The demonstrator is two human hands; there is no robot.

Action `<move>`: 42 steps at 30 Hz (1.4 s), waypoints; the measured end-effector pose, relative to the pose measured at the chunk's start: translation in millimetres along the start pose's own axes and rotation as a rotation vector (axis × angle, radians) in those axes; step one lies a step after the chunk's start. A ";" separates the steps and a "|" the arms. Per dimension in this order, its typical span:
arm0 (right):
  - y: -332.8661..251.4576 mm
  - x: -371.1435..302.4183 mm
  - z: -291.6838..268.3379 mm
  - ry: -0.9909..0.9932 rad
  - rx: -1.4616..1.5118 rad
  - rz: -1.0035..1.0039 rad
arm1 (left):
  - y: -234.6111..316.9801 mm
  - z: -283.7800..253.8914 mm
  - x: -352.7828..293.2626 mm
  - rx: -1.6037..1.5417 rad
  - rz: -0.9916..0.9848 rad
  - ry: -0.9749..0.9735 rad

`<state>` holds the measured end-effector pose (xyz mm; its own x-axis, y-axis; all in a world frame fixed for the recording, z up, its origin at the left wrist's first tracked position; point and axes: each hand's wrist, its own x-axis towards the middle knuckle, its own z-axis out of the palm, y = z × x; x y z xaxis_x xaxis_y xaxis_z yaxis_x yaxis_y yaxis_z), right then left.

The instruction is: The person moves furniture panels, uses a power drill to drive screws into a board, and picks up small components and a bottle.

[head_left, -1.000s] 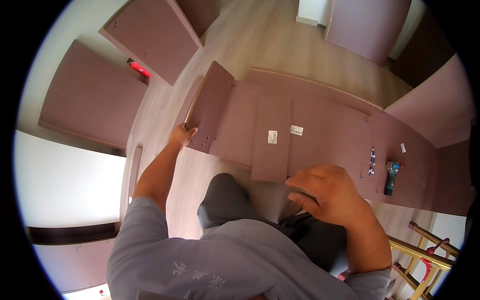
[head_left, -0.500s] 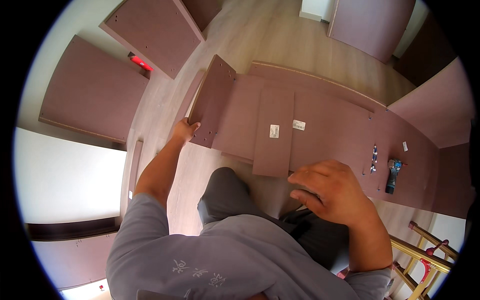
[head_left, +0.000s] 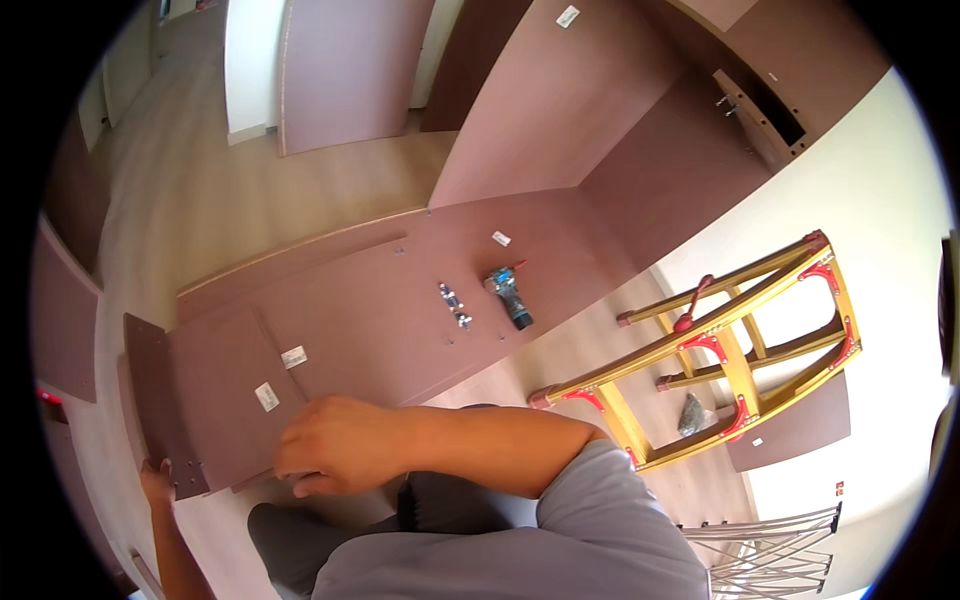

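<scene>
The thumb of the left hand (head_left: 157, 484) presses the inner face of a short upright panel (head_left: 158, 405) at its near corner, pinching the edge; I cannot tell how the other fingers lie, as the board hides them. That forearm reaches up from the lower edge, well out to the person's left. The fingers of the right hand (head_left: 340, 445) are curled loosely together, knuckles up, and I can't tell whether the palm holds anything. The right forearm crosses almost level in front of the body, with the hand at the near edge of the boards.

The upright panel stands at the left end of a large brownish-pink panel (head_left: 370, 320) lying flat, with a loose board (head_left: 222, 390) on top beside it. One white label (head_left: 266, 396) sits on that board and a second sticker (head_left: 293, 357) just beyond it; both carry print too small to read. A pale tag (head_left: 501, 239) lies near a blue-and-black cordless drill (head_left: 507, 297), itself beside a cluster of small fittings (head_left: 454, 305). Farther right, a gold-coloured ladder (head_left: 735, 390) with red braces leans over the floor.
</scene>
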<state>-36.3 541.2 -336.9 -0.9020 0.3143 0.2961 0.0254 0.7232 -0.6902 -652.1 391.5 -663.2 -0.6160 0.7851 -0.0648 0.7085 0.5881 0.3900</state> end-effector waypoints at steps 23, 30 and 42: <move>-21.3 24.0 11.2 -0.127 -0.057 0.070 | 135.4 -9.4 -54.4 0.099 -0.230 -0.153; -11.9 15.2 5.2 -0.275 -0.088 0.178 | 149.0 -12.8 -64.4 0.052 -0.206 -0.111; -33.2 2.8 13.9 -0.277 -0.072 0.144 | 114.3 117.5 -202.8 -0.970 -0.671 -0.039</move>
<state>-45.6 509.6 -322.3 -0.9696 0.2447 0.0010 0.1831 0.7283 -0.6603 -405.7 322.3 -713.4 -0.7428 0.3903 -0.5439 -0.3212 0.5051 0.8011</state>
